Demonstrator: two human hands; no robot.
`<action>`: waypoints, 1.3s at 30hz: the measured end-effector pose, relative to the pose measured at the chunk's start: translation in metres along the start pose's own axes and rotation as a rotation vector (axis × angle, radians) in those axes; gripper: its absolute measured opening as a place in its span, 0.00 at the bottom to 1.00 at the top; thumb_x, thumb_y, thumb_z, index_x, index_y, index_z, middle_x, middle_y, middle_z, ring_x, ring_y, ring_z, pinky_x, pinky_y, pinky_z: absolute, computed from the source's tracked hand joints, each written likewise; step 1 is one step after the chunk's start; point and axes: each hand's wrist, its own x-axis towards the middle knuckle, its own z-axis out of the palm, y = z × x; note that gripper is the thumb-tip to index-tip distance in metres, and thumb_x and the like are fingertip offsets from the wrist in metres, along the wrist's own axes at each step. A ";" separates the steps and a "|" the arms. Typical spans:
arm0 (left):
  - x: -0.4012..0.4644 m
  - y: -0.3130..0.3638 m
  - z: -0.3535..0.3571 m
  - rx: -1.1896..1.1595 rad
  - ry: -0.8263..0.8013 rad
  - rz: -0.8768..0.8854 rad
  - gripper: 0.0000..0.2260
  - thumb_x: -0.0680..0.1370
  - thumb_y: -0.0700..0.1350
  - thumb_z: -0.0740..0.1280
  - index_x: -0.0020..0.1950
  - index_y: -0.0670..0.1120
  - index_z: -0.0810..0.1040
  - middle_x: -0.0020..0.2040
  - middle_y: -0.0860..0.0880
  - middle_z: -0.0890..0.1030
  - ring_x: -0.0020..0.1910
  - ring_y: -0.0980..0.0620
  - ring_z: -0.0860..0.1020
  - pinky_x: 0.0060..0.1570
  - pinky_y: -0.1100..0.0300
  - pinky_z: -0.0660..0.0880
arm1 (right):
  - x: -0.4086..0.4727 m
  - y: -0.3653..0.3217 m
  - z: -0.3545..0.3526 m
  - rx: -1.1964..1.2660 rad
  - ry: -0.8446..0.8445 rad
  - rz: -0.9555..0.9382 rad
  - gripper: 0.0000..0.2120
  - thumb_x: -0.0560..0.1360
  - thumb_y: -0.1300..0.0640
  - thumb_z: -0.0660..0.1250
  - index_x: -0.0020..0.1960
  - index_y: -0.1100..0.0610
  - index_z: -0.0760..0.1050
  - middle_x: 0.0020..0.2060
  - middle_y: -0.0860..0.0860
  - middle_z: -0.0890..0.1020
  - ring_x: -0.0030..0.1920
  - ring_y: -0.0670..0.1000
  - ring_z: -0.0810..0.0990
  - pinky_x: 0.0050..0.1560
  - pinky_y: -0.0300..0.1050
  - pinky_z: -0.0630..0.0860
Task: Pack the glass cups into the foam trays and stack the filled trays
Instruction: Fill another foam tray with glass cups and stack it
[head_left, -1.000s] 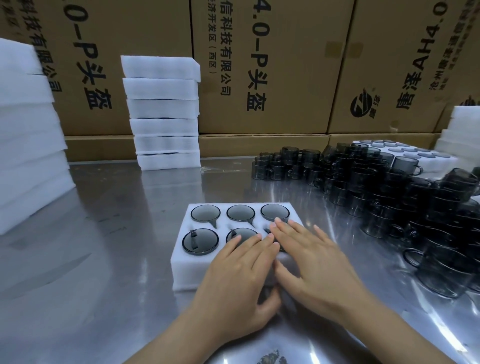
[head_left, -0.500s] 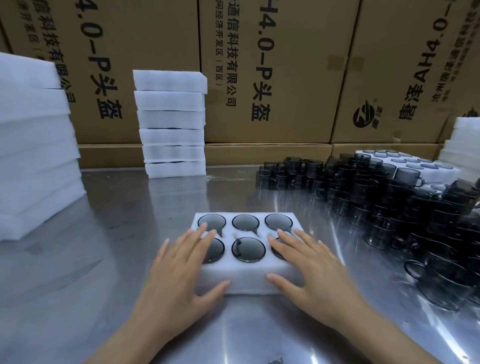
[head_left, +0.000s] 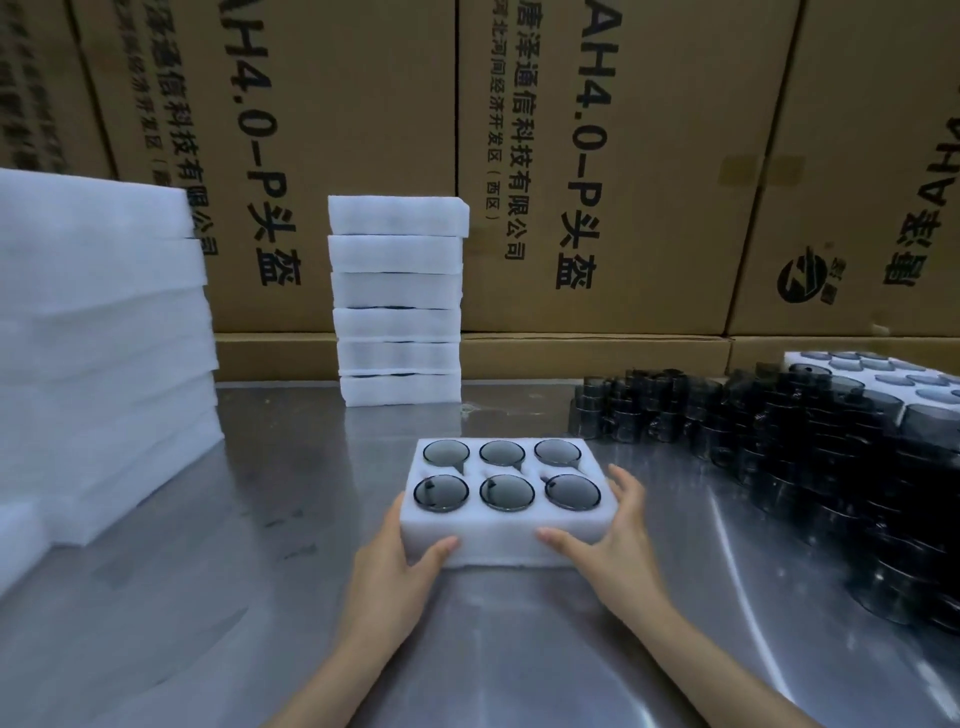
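Note:
A white foam tray (head_left: 498, 545) with several dark glass cups (head_left: 506, 492) seated in its holes sits mid-table in front of me. My left hand (head_left: 387, 571) grips its left end, thumb on the front face. My right hand (head_left: 610, 540) grips its right end, thumb on the front face and fingers along the side. A stack of filled foam trays (head_left: 399, 299) stands behind it at the back of the table. Loose dark glass cups (head_left: 810, 452) crowd the right side.
A tall pile of white foam sheets (head_left: 98, 353) fills the left. Another foam tray with cups (head_left: 883, 374) lies at the far right, behind the loose cups. Cardboard boxes (head_left: 597, 166) wall off the back. The steel table (head_left: 234, 597) shows bare metal around the tray.
Both hands left the top of the tray and moved apart to its two ends, where they now grip its sides. The view has tilted up a little.

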 end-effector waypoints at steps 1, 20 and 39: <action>0.010 -0.003 0.003 -0.019 0.024 -0.015 0.23 0.72 0.48 0.73 0.60 0.66 0.68 0.45 0.75 0.76 0.44 0.81 0.70 0.41 0.81 0.67 | 0.011 0.001 0.007 0.006 -0.004 -0.001 0.49 0.62 0.55 0.81 0.72 0.52 0.54 0.62 0.38 0.67 0.59 0.41 0.69 0.52 0.27 0.65; 0.101 -0.025 0.016 -0.124 0.104 -0.118 0.17 0.75 0.57 0.66 0.63 0.58 0.75 0.52 0.63 0.81 0.56 0.59 0.77 0.59 0.58 0.72 | 0.092 0.014 0.047 0.117 0.078 0.098 0.20 0.66 0.37 0.69 0.50 0.46 0.68 0.45 0.41 0.78 0.45 0.39 0.77 0.41 0.39 0.70; 0.130 -0.021 0.013 -0.242 -0.022 -0.139 0.26 0.67 0.59 0.65 0.65 0.59 0.73 0.57 0.63 0.80 0.59 0.60 0.76 0.64 0.55 0.69 | 0.128 -0.009 0.070 1.181 -0.141 0.568 0.19 0.73 0.51 0.69 0.62 0.56 0.76 0.54 0.54 0.83 0.55 0.53 0.81 0.52 0.48 0.76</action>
